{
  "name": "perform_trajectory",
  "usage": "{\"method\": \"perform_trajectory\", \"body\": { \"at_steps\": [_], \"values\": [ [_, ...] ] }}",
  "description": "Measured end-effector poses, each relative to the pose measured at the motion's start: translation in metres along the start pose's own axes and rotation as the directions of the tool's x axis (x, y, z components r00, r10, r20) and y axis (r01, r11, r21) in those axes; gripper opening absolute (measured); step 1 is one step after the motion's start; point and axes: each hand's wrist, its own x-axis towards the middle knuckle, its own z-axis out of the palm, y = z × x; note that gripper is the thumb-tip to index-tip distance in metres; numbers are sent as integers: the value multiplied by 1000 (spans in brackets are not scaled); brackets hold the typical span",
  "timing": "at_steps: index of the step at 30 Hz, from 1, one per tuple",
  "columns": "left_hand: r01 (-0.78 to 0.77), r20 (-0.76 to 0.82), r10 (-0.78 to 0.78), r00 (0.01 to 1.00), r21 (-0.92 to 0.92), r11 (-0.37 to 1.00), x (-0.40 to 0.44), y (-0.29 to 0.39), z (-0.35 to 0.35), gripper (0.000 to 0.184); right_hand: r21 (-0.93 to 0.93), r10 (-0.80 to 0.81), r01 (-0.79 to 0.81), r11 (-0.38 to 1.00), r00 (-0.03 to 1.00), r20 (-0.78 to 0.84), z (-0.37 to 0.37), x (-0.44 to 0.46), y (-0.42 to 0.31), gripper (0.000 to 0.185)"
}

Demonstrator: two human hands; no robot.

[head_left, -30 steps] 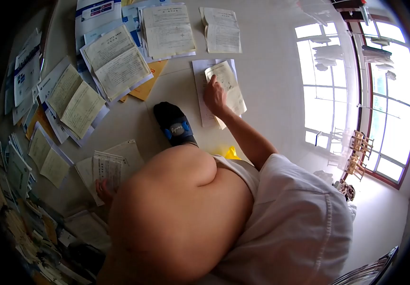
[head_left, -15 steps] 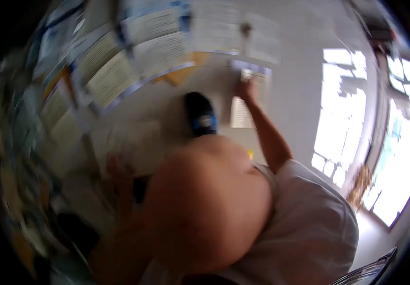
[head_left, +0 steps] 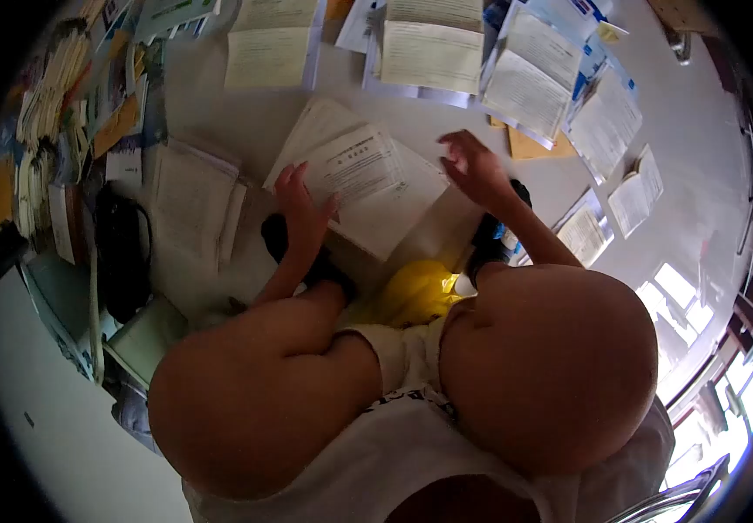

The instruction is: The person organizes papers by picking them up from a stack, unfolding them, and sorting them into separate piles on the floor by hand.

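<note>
A loose pile of papers lies on the floor between my feet, its sheets fanned at different angles. On top is a smaller printed sheet with a dark heading and lines of text. My left hand hovers at the pile's left edge, fingers apart and holding nothing; whether a fingertip touches paper I cannot tell. At the pile's right side my right hand is raised, its fingers loosely curled but apart, with nothing in it.
Folded printed sheets lie in an arc beyond the pile, some over an orange envelope. Another paper stack sits at left, beside a black bag. A yellow plastic bag is between my legs. Stacked booklets stand far left.
My right hand has come back from a folded sheet at the right to beside the central pile. The view has turned left and sharpened, bringing both knees into sight.
</note>
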Motion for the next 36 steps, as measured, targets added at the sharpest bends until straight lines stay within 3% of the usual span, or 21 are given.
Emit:
{"method": "perform_trajectory", "body": {
  "at_steps": [2, 6, 8, 10, 12, 15, 17, 18, 22, 24, 26, 27, 29, 30, 31, 32, 34, 35, 36],
  "values": [
    [-45, -55, 46, 997, 24, 999, 3, -2, 1, 74, 162, -91, 69, 984, 987, 131, 35, 30, -20, 38],
    [-77, -80, 78, 994, 21, 997, -2, -7, 8, 75, 94, -122, 108, 990, 980, 157, 93, 46, -16, 41],
    [145, -99, -196, 976, -381, 913, -4, -5, 11, 68, 75, -137, 128, 989, 982, 129, 97, 46, -10, 41],
    [172, -88, -216, 973, -353, 920, 0, -3, 5, 59, 58, -148, 143, 988, 984, 94, 95, 46, -16, 42],
    [193, -75, -229, 971, -323, 927, -2, -13, 8, 51, 317, 29, -55, 947, 996, 88, 92, 45, -23, 41],
    [271, -4, -281, 960, -255, 928, -12, -36, 17, 35, 326, -2, -5, 945, 1000, 23, 94, 42, -15, 45],
    [348, 70, -354, 933, -430, 833, -11, -29, 12, 27, 334, 22, -32, 942, 999, 33, 90, 39, -15, 42],
    [351, 68, -358, 931, -433, 830, -9, -25, 9, 27, 345, 42, -52, 937, 999, 35, 87, 39, -18, 39],
    [336, 90, -342, 935, -532, 777, -8, -19, 1, 12, 346, 32, -59, 936, 996, 84, 75, 36, -23, 31],
    [321, 83, -333, 939, -556, 767, -5, -17, -4, 6, 256, -324, 287, 923, 939, 113, 68, 31, -28, 27],
    [131, 96, -90, 991, -649, 749, -3, -8, -17, 8, 219, -383, 347, 912, 912, 147, 66, 22, -31, 28],
    [126, 92, -86, 992, -651, 748, -2, -5, -19, 8, 187, -431, 399, 898, 883, 183, 67, 19, -29, 28],
    [108, 138, 47, 989, -909, 403, -1, 1, -21, 13, 200, -428, 393, 898, 884, 187, 68, 17, -18, 32],
    [215, 220, -57, 974, -811, 545, -2, 7, -29, 19, 152, -421, 398, 905, 889, 181, 65, 16, -19, 33],
    [213, 217, -57, 974, -811, 545, -1, 10, -32, 19, 107, -414, 401, 910, 893, 176, 63, 13, -21, 34],
    [138, 193, 23, 981, -775, 616, 1, 12, -34, 22, 106, -420, 408, 907, 890, 176, 57, 10, -26, 34],
    [-67, 175, 151, 973, -412, 909, 10, 17, -48, 33, 280, -244, 204, 938, 963, 115, 44, 16, -42, 34],
    [-107, 136, 175, 975, -399, 910, 13, 14, -49, 33, 308, -239, 215, 927, 970, 40, 41, 22, -53, 32],
    [-23, 237, 125, 963, -391, 920, 12, 14, -49, 33, 321, -218, 190, 928, 975, 52, 37, 29, -60, 31]
  ]
}}
